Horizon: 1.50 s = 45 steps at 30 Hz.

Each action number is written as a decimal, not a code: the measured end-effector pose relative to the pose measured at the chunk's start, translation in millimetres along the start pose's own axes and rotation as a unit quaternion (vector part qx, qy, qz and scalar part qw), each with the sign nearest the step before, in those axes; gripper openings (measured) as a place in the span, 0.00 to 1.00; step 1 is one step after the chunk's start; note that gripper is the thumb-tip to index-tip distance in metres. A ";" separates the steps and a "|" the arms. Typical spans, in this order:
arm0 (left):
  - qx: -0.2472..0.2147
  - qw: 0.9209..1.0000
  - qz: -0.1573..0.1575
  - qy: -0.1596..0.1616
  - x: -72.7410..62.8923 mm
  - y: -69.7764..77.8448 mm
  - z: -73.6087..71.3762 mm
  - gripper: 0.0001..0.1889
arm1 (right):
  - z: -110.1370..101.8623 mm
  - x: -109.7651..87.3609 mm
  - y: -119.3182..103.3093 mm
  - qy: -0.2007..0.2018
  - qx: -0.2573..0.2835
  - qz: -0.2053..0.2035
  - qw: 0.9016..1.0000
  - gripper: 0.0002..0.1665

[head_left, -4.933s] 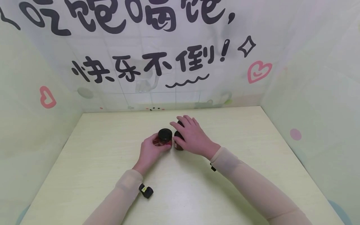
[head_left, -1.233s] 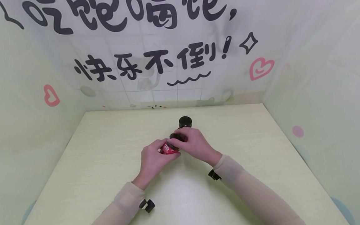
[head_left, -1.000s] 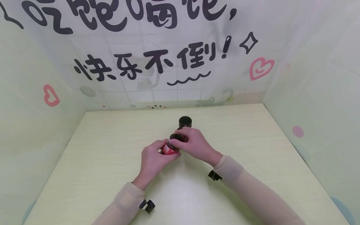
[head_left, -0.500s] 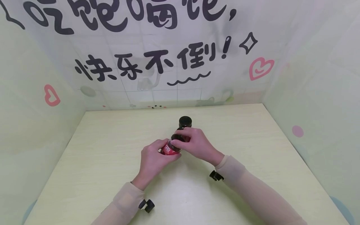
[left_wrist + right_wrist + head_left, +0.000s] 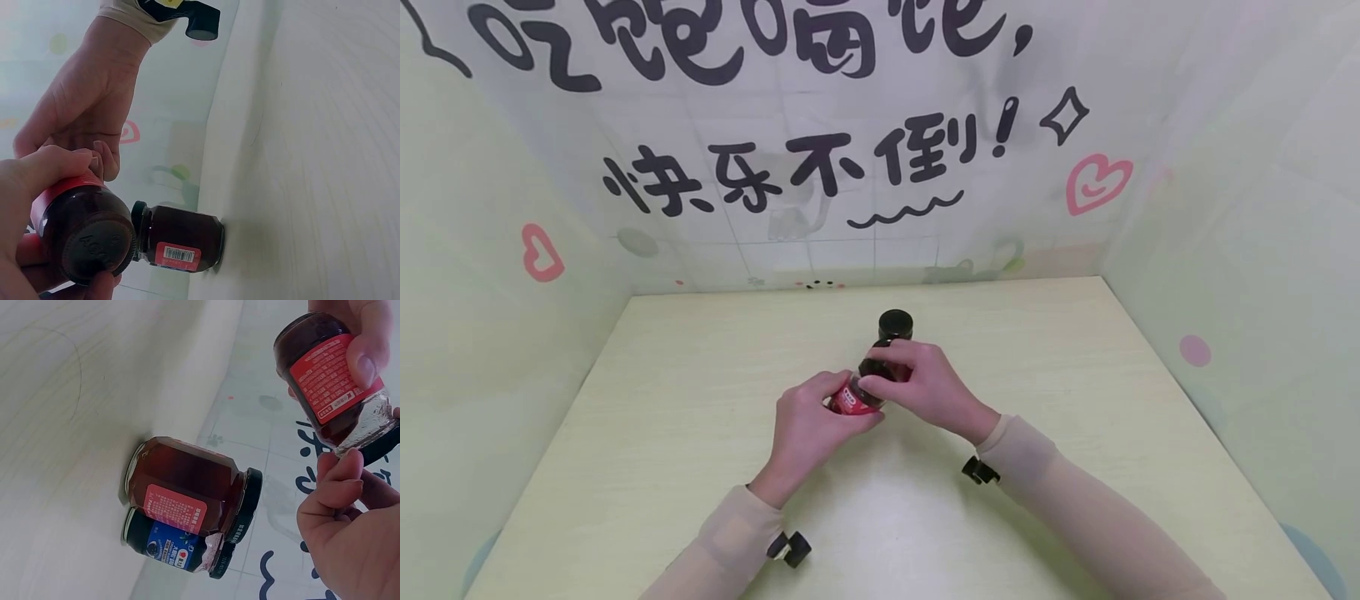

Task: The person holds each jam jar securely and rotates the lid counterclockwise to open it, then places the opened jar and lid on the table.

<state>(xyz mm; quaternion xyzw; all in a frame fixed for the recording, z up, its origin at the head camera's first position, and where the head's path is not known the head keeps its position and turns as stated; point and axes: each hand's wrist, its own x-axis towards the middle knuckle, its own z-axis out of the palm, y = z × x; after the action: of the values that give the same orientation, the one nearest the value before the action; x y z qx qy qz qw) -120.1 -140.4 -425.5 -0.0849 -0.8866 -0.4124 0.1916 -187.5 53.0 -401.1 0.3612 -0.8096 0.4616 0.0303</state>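
My left hand (image 5: 812, 421) grips a dark glass jar (image 5: 853, 402) with a red label and black lid. The left wrist view looks onto the base of this tilted jar (image 5: 94, 234). A strip of crinkled silver foil (image 5: 370, 422) runs from the neck toward its lid (image 5: 384, 445) in the right wrist view. With curled fingers, my right hand (image 5: 936, 392) holds the lid end, fingertips right at the foil and lid edge. Just behind stand two more jars: a larger one with a red label (image 5: 187, 481) and a slimmer one with a blue label (image 5: 169, 544).
A pale wooden table (image 5: 700, 375) lies under the hands, enclosed by printed fabric walls (image 5: 1210, 208) at the back and sides. The black lid (image 5: 896, 322) of a standing jar shows beyond the right hand. Each wrist carries a small black camera (image 5: 790, 550).
Since the earliest frame, the left hand has tilted its jar toward the right, and the right hand has left the other jars for this jar's lid. Recently both shifted only slightly.
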 end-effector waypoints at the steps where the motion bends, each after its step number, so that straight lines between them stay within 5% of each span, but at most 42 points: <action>1: 0.001 1.000 0.003 0.001 0.1 0.5 -0.4 0.26 | -0.2 -0.5 0.3 0.001 0.001 -0.003 1.000 0.10; 8: 0.008 1.000 0.026 0.009 1.0 3.2 -2.8 0.26 | -1.0 -2.5 1.5 0.010 0.009 -0.020 1.000 0.13; 20: 0.004 1.000 0.020 -0.003 0.8 6.1 -5.8 0.27 | -2.1 -1.8 2.6 0.006 0.010 -0.044 0.999 0.13; 39: -0.044 0.998 0.004 -0.035 3.2 13.0 -14.1 0.27 | -12.1 -1.3 -2.1 0.002 0.008 -0.097 0.995 0.13; 45: -0.055 0.996 -0.025 -0.060 4.8 16.3 -16.8 0.24 | -16.8 -1.9 -4.9 -0.010 0.027 -0.100 0.995 0.14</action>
<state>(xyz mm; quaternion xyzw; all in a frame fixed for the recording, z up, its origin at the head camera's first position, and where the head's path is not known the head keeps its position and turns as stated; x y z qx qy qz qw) -114.9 -142.8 -402.4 -0.0975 -0.8744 -0.4592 0.1230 -187.8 65.4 -388.8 0.4454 -0.7568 0.4748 0.0583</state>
